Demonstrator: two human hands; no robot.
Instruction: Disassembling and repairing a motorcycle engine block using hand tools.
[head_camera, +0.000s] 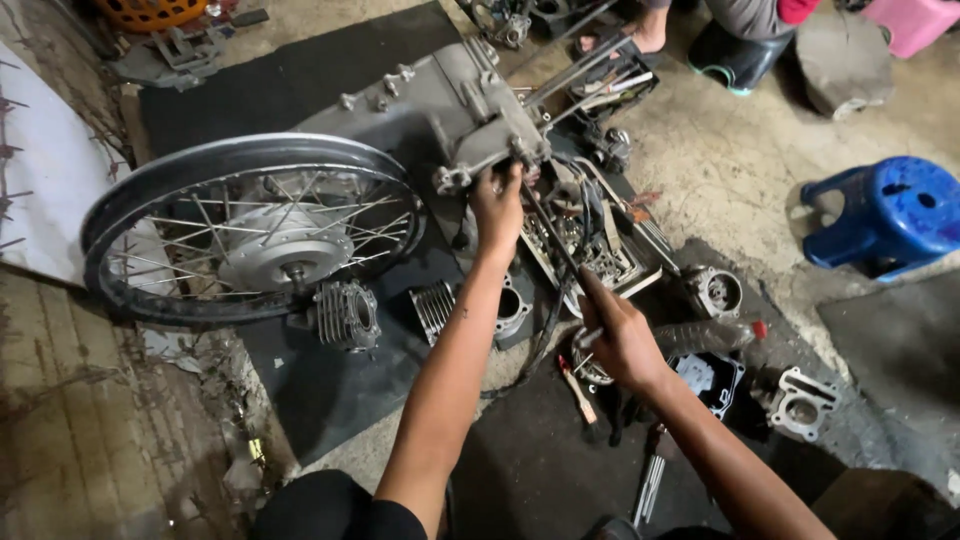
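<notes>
Head view, left hand: your left hand (497, 205) is stretched forward and clenched on the lower edge of the grey engine casing (440, 110), next to a small lug.
Head view, right hand: your right hand (620, 340) grasps the handle of a long thin tool (552, 238), whose shaft runs up and left towards the casing edge by your left hand.
Engine casing: it lies on a black mat (300, 90) and joins the spoked wheel (250, 230) to its left.
Near the wheel: two finned cylinders (345, 315) lie on the mat just below it.
Near your right hand: a small brush (580, 395) lies beneath it, and a metal engine part (800, 400) lies to its right.
Further off: a blue plastic stool (890, 210) stands on the concrete floor (730, 170), well to the right.
Top edge: another person's foot (650, 38) shows.
</notes>
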